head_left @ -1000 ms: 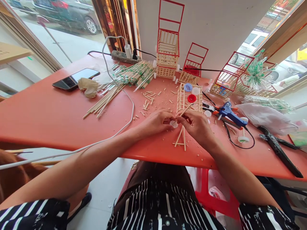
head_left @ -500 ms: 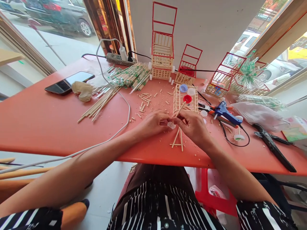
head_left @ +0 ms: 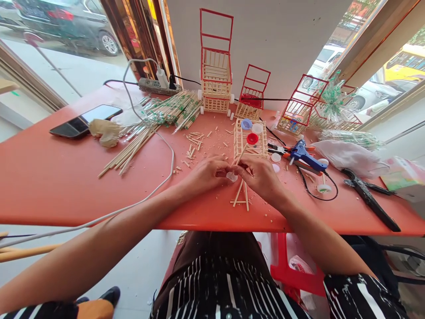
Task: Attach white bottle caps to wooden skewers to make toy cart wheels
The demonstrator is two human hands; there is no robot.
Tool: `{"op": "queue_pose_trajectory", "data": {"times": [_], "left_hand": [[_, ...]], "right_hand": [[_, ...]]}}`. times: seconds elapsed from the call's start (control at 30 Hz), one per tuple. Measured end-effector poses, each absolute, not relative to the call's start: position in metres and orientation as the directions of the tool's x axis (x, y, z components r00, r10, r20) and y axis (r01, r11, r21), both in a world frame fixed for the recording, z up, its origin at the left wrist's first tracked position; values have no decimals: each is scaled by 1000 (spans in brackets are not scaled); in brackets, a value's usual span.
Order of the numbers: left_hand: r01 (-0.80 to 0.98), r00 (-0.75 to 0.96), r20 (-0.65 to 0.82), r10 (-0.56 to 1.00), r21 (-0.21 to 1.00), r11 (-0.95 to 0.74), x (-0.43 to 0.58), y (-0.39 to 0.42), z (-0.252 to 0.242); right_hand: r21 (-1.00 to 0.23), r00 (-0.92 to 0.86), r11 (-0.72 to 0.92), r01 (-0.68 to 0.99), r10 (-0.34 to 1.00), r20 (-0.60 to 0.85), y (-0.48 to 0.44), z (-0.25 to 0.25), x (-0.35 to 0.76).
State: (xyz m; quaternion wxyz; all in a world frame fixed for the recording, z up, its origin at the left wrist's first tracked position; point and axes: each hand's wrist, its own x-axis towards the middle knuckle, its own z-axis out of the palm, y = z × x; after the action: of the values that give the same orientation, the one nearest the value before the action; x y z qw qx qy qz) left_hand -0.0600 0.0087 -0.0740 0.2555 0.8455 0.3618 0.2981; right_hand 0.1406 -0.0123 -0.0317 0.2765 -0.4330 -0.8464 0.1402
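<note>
Both forearms stretched forward over the near edge of the orange worktop [head_left: 49,177], converging at its middle, wrists low. Left hand [head_left: 206,173] palm-down and curled, fingers pressed together, pinching a small white cap [head_left: 231,177] from its left side. Right hand [head_left: 260,175] turned inward to meet it, fingers pinching a thin wooden stick [head_left: 241,155] that slants up and away toward the far right, its lower end at the cap, between the two sets of fingertips. Cap held just above the worktop, near its front edge. Directly below the hands, flat on the worktop, a small stick frame [head_left: 241,195] shaped like a narrow letter A. Just beyond the hands, a stick cage [head_left: 250,141] lying with blue, white and red caps on top. To the right, a blue glue gun [head_left: 303,153] with its black cord looping forward, near a white wheel on a short stick [head_left: 323,187]. Further right, black pliers [head_left: 368,199] and a white plastic bag [head_left: 352,156]. Far left, a phone [head_left: 84,120] beside a crumpled tissue [head_left: 104,131], then a loose bundle of long sticks [head_left: 133,148] with a white cable [head_left: 166,164] crossing it. Along the wall, red-framed stick carts [head_left: 215,75] standing upright. Wood chips scattered about the middle.
</note>
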Motion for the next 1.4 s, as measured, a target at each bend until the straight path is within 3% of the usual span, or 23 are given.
{"op": "queue_pose_trajectory", "data": {"times": [1.4], "left_hand": [[472,554,288,781,665,-579,-60,7,-72]], "right_hand": [[-510,-485,602,615,798,357,-11,-38,140]]}}
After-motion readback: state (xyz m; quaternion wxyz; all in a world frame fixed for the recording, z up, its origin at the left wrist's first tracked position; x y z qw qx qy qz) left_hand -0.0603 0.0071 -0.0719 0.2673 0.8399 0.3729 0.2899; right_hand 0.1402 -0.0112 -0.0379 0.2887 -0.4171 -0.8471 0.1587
